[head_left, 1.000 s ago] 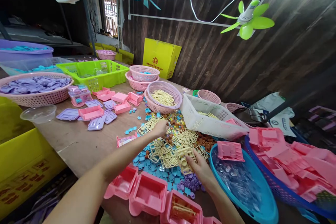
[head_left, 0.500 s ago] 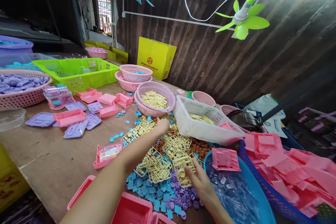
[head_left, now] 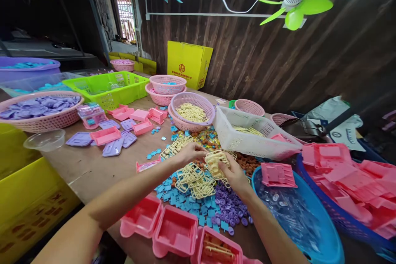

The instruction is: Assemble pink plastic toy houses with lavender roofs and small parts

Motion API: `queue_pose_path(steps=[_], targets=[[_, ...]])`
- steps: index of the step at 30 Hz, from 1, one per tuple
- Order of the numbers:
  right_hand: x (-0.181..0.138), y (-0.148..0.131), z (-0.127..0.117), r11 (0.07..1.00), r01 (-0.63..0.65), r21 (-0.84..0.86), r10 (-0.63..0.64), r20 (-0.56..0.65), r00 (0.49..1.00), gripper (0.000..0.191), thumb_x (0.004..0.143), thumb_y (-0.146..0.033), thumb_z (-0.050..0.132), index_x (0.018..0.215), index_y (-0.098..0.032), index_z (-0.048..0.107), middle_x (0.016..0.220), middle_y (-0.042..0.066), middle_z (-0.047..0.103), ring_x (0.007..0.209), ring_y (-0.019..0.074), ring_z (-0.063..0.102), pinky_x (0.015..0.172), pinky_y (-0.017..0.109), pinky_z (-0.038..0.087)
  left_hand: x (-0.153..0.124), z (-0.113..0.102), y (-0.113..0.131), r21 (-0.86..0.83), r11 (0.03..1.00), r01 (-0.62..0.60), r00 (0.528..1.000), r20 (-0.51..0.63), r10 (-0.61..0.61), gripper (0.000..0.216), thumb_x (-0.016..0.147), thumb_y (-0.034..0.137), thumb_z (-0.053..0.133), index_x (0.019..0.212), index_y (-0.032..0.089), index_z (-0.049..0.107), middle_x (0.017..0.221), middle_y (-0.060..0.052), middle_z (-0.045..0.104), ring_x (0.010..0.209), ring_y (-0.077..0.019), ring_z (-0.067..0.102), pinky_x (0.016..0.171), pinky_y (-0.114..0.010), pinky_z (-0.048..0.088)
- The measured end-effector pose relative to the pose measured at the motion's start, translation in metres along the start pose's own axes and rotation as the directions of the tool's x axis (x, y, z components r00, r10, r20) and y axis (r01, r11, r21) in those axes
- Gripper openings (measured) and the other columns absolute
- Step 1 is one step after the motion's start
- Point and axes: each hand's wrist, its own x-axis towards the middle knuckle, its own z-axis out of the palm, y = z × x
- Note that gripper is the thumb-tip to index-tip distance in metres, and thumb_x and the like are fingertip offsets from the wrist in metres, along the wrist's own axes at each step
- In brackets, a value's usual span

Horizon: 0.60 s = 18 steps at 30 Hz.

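Observation:
My right hand (head_left: 235,175) grips a cream plastic parts frame (head_left: 214,161), thumb across its face, above the middle of the heap. My left hand (head_left: 191,153) is just left of that frame, fingers pinched together near its edge; what they hold, if anything, is too small to make out. Below lie more cream parts frames (head_left: 194,179) in a loose pile. Around them are flat blue pieces (head_left: 182,200), round purple pieces (head_left: 230,206) and small brown pieces (head_left: 247,164). Open pink boxes (head_left: 175,231) stand at the near table edge, one with brown and tan parts inside.
Behind the heap stand a purple basket (head_left: 211,121) of cream sticks and a white crate (head_left: 238,147). To the right are a blue tub (head_left: 332,235) of clear bags and a basket of pink parts (head_left: 349,189). A green crate (head_left: 123,100) and purple lids (head_left: 113,147) lie left.
My left hand has drawn back from near the purple basket to beside the held frame. My right hand has raised the cream frame slightly. The view has shifted, showing more pink boxes.

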Motion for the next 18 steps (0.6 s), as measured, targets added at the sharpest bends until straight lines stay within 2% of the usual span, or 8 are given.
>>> queue_pose_path(steps=[2,4,6,9,11,13,16,18], targets=[[0.0,-0.012,0.015,1.0,0.001,-0.014,0.0,0.111,0.994,0.04,0.081,-0.05,0.047,0.105,-0.019,0.057,0.101,0.006,0.064,0.094,0.0224,0.057,0.082,0.032,0.045,-0.026,-0.01,-0.006,0.005,1.0,0.001,1.0,0.031,-0.001,0.028,0.085,0.028,0.046,0.094,0.01,0.067,0.081,-0.006,0.072,0.074,-0.0138,0.067,0.067,-0.022,0.05],[-0.005,-0.022,0.025,0.997,0.045,-0.068,-0.033,0.162,0.986,0.035,0.081,-0.047,0.047,0.098,-0.019,0.058,0.094,0.006,0.065,0.086,0.0214,0.058,0.078,0.031,0.045,-0.049,-0.03,-0.021,0.063,0.997,0.044,0.999,0.025,-0.046,0.025,0.083,0.03,0.051,0.09,0.012,0.068,0.082,-0.005,0.072,0.076,-0.0144,0.066,0.069,-0.023,0.049],[-0.011,-0.029,0.029,0.986,0.093,-0.136,-0.068,0.174,0.982,0.033,0.081,-0.046,0.046,0.095,-0.019,0.057,0.09,0.006,0.065,0.08,0.0211,0.058,0.074,0.03,0.045,-0.071,-0.053,-0.044,0.167,0.977,0.136,0.99,-0.048,-0.13,0.022,0.081,0.029,0.054,0.089,0.014,0.068,0.087,-0.006,0.071,0.083,-0.0173,0.064,0.073,-0.025,0.047],[-0.021,-0.034,0.03,0.973,0.121,-0.195,-0.085,0.18,0.98,0.034,0.081,-0.049,0.045,0.094,-0.019,0.056,0.085,0.006,0.065,0.076,0.0216,0.058,0.068,0.03,0.045,-0.097,-0.079,-0.079,0.336,0.884,0.325,0.942,-0.198,-0.271,0.017,0.076,0.025,0.06,0.089,0.014,0.065,0.093,-0.01,0.068,0.097,-0.0245,0.06,0.079,-0.03,0.045],[-0.026,-0.037,0.032,0.968,0.125,-0.217,-0.082,0.199,0.977,0.034,0.082,-0.049,0.044,0.093,-0.019,0.056,0.083,0.006,0.064,0.076,0.0221,0.058,0.065,0.029,0.045,-0.107,-0.085,-0.096,0.423,0.813,0.401,0.916,-0.199,-0.348,0.018,0.07,0.023,0.069,0.084,0.013,0.065,0.088,-0.009,0.067,0.095,-0.0259,0.06,0.079,-0.033,0.045],[-0.03,-0.042,0.034,0.962,0.141,-0.233,-0.09,0.216,0.972,0.031,0.083,-0.047,0.044,0.092,-0.02,0.055,0.082,0.006,0.065,0.077,0.0225,0.059,0.065,0.029,0.045,-0.111,-0.085,-0.106,0.493,0.76,0.424,0.902,-0.153,-0.403,0.019,0.072,0.026,0.07,0.084,0.013,0.063,0.087,-0.006,0.066,0.088,-0.0219,0.061,0.079,-0.036,0.047],[-0.034,-0.049,0.037,0.952,0.17,-0.254,-0.107,0.242,0.964,0.026,0.082,-0.044,0.044,0.09,-0.021,0.055,0.08,0.005,0.064,0.076,0.0222,0.059,0.066,0.03,0.044,-0.11,-0.082,-0.112,0.559,0.708,0.431,0.89,-0.133,-0.436,0.023,0.084,0.032,0.057,0.097,0.013,0.06,0.099,-0.005,0.062,0.091,-0.0178,0.059,0.081,-0.039,0.049],[-0.037,-0.052,0.037,0.945,0.174,-0.277,-0.106,0.241,0.965,0.025,0.082,-0.043,0.044,0.088,-0.021,0.055,0.077,0.004,0.063,0.072,0.0218,0.058,0.064,0.03,0.044,-0.11,-0.079,-0.113,0.581,0.689,0.433,0.888,-0.145,-0.436,0.027,0.086,0.033,0.054,0.105,0.014,0.057,0.106,-0.007,0.059,0.095,-0.0186,0.058,0.082,-0.04,0.049]])
